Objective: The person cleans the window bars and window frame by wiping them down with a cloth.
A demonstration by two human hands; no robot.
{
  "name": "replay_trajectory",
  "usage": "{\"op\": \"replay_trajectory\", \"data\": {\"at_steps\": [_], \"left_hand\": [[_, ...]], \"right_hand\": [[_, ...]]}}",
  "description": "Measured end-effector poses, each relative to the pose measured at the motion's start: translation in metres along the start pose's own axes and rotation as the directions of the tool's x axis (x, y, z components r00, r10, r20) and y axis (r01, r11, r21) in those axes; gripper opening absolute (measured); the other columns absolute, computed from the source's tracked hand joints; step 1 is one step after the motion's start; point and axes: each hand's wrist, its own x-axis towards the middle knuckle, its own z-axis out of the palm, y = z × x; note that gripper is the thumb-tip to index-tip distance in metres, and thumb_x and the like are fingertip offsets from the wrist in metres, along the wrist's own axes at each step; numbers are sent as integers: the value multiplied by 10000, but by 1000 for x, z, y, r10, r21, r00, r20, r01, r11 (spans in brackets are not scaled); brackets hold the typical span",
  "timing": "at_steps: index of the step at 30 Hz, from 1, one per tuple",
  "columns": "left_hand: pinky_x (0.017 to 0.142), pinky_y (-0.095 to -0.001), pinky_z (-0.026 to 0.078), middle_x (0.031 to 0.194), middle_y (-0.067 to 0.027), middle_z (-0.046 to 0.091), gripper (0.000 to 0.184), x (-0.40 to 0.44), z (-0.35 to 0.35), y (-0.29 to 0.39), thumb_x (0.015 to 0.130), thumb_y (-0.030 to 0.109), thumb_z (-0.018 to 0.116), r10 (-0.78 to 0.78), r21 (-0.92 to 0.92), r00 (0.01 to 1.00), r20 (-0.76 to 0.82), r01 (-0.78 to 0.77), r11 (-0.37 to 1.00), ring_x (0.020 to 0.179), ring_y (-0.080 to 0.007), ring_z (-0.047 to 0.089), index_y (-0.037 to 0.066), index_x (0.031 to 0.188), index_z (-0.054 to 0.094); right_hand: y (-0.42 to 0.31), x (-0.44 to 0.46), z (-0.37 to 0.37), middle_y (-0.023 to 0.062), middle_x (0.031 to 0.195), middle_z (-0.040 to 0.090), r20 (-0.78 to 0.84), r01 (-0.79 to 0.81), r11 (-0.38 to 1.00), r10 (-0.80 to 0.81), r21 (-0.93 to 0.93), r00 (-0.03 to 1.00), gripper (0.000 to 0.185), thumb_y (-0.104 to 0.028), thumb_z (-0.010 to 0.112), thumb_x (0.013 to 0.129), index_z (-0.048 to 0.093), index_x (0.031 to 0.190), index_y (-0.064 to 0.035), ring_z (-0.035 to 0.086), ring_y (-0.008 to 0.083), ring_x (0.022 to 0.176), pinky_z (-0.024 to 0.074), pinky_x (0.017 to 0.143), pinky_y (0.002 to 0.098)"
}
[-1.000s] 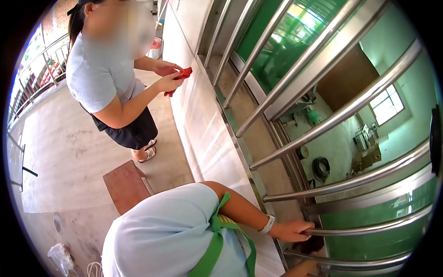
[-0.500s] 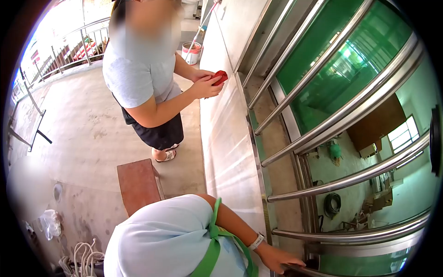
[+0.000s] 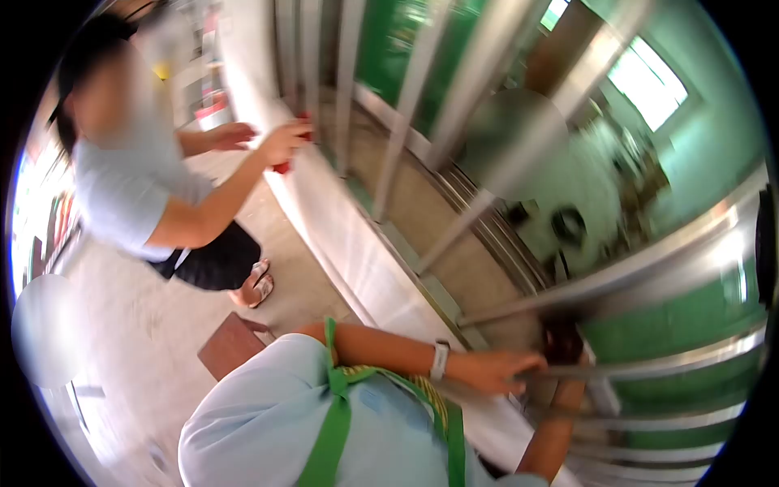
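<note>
My left hand [image 3: 493,371], with a pale watch [image 3: 439,359] on its wrist, is closed round a metal bar [image 3: 649,367] of the window grille. My right hand [image 3: 574,362] reaches up between the bars, against a dark reddish-brown thing [image 3: 562,341] at the window's sill. Blur and the bars hide most of its fingers, and the thing's shape is unclear. A green strap [image 3: 331,422] crosses my light blue top.
At the upper left another person [image 3: 130,187] stands by the white ledge [image 3: 341,235], holding a red cloth [image 3: 282,167]. A brown stool [image 3: 230,347] is on the floor. Behind the grille are green glass, a room and a black coil [image 3: 569,225].
The view has turned and blurred. My left hand now wraps the bar, where its fingers were more stretched. My right forearm has come back into view. The other person's hands have moved apart.
</note>
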Motion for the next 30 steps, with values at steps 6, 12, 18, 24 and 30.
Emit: {"op": "replay_trajectory", "data": {"at_steps": [6, 12, 18, 24, 30], "left_hand": [[788, -421, 399, 964, -230, 496, 288, 3, 23, -10, 830, 87, 489, -101, 200, 992, -82, 116, 973, 906, -385, 492, -24, 1088, 422], [722, -366, 446, 935, -174, 550, 299, 2, 29, -17, 885, 148, 480, -112, 260, 990, -87, 131, 957, 848, -309, 558, -3, 1134, 415], [734, -312, 438, 908, -97, 550, 270, 6, 28, -5, 871, 114, 507, -221, 142, 973, -61, 228, 963, 833, -187, 544, 18, 1114, 438], [732, -288, 427, 861, -58, 545, 221, 8, 32, 0, 860, 125, 547, -221, 158, 969, -111, 237, 959, 820, -131, 523, 26, 1043, 469], [675, -219, 404, 803, -43, 577, 151, 23, 37, -9, 829, 102, 595, -446, -226, 880, -163, 407, 885, 757, -95, 533, 30, 932, 510]], "right_hand": [[-4, -25, -43, 139, 969, 583, -112, 69, 974, -46, 216, 993, 291, -159, 521, 840, 528, 1076, 11, 579, 228, 729, 493, 656, 337], [-8, -56, -60, 144, 988, 585, -207, 58, 903, 34, 425, 978, 298, -142, 534, 835, 526, 1089, 14, 583, 234, 735, 496, 660, 342], [-8, -153, 2, 87, 1015, 581, -627, 340, 940, -258, 11, 735, 265, -54, 544, 824, 527, 1077, 22, 564, 189, 829, 467, 723, 312], [10, -242, 2, 83, 994, 590, -634, 479, 878, -365, 11, 682, 310, -53, 605, 805, 520, 1083, 55, 554, 149, 870, 453, 767, 266], [50, -291, -30, 123, 1077, 573, -751, 711, 669, -351, 217, 560, 534, -426, 462, 878, 511, 1135, 39, 559, 223, 964, 432, 875, 357]]}}
